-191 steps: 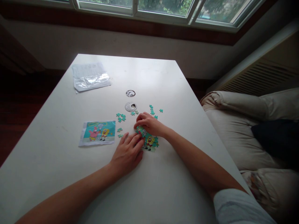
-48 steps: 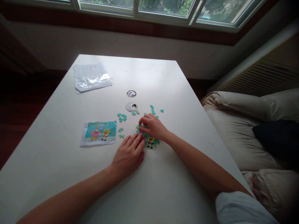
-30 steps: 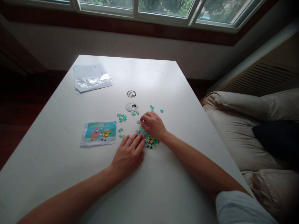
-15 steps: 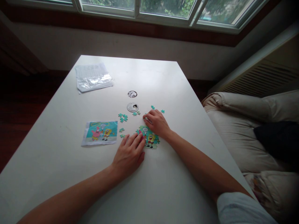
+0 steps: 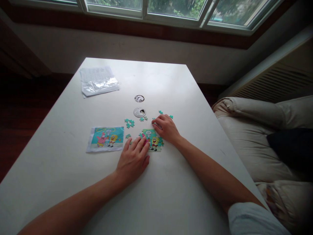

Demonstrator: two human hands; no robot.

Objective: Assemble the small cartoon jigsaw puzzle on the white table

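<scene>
A partly joined jigsaw puzzle (image 5: 154,143) with cartoon figures lies on the white table. My left hand (image 5: 134,156) lies flat over its left side, fingers spread, hiding part of it. Just beyond the puzzle's upper right corner is my right hand (image 5: 166,127), fingers curled towards the thumb; whatever may be between the fingertips is too small to make out. Loose teal puzzle pieces (image 5: 129,123) lie in a group beyond my left hand. More pieces (image 5: 160,112) lie past my right hand. Left of the puzzle is a printed reference picture (image 5: 107,138) showing the same figures.
A clear plastic bag with papers (image 5: 99,81) lies at the table's far left. Two round metal-rimmed inserts (image 5: 139,112) sit in the middle of the tabletop (image 5: 166,81). A beige sofa (image 5: 239,140) stands along the right side, and a window is beyond the table.
The joined puzzle has slid a little to the left and away from me, with my left hand moving along on it. My right hand stays almost in place, still curled.
</scene>
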